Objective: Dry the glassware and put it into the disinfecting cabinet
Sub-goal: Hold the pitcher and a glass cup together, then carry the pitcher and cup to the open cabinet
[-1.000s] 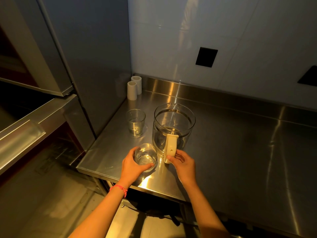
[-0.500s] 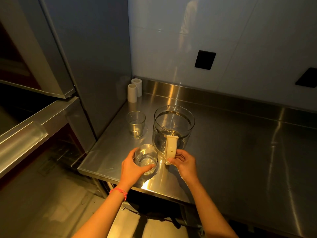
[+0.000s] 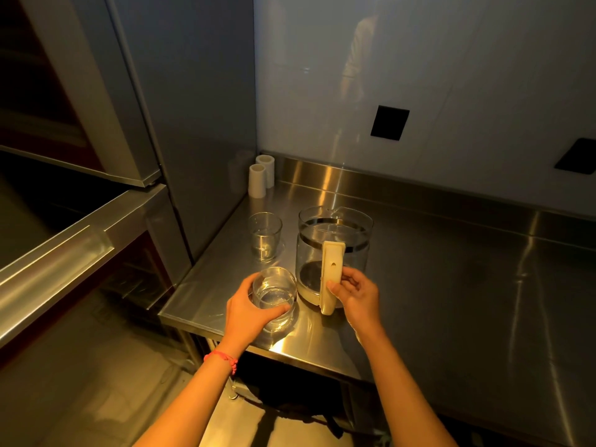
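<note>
Head view: your left hand [image 3: 248,309] is wrapped round the near glass tumbler [image 3: 274,293] and your right hand [image 3: 356,295] curls round the glass pitcher's cream handle [image 3: 332,275], as a second ago. Both rest on the steel counter [image 3: 451,301]; neither is lifted, nothing dried.

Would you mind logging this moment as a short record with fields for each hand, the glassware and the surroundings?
left hand: left hand grips the near glass at the counter's front edge
right hand: right hand holds the cream handle of the glass jug
other glassware: far glass stands upright behind the near one, untouched
surface: steel counter
back corner: two white cylinders
cabinet: open drawer to the left
</note>
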`<state>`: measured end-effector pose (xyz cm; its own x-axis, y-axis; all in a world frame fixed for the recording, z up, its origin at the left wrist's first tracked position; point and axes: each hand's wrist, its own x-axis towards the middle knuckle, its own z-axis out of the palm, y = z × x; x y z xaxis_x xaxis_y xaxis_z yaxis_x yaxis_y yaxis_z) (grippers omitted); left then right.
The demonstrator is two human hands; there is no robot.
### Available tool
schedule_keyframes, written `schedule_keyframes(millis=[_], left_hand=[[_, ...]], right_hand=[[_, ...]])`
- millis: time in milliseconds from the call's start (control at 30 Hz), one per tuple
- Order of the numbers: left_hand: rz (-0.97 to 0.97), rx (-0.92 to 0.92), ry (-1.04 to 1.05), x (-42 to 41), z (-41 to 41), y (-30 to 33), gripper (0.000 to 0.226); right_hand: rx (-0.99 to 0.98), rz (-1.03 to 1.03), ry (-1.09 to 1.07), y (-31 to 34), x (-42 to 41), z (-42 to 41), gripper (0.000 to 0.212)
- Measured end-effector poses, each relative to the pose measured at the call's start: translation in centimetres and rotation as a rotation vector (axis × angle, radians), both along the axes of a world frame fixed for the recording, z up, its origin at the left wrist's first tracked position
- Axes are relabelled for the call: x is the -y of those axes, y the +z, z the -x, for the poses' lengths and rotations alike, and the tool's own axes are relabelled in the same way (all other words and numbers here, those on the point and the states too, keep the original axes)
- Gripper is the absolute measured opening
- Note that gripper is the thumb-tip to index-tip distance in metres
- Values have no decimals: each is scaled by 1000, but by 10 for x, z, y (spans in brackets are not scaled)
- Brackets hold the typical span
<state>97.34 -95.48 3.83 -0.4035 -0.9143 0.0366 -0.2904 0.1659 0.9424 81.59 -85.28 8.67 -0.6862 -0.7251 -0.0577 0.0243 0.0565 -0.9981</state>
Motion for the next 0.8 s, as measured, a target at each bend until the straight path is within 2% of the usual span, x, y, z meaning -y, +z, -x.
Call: schedule_keyframes(millis=[500,800], left_hand=[[47,-29,34,-10,-34,38,76],[123,-68,198,-32,-54,76,74]], right_hand=[[19,113,-9,28,-29,-35,27],[-57,213,94,55,-41,-43,30]])
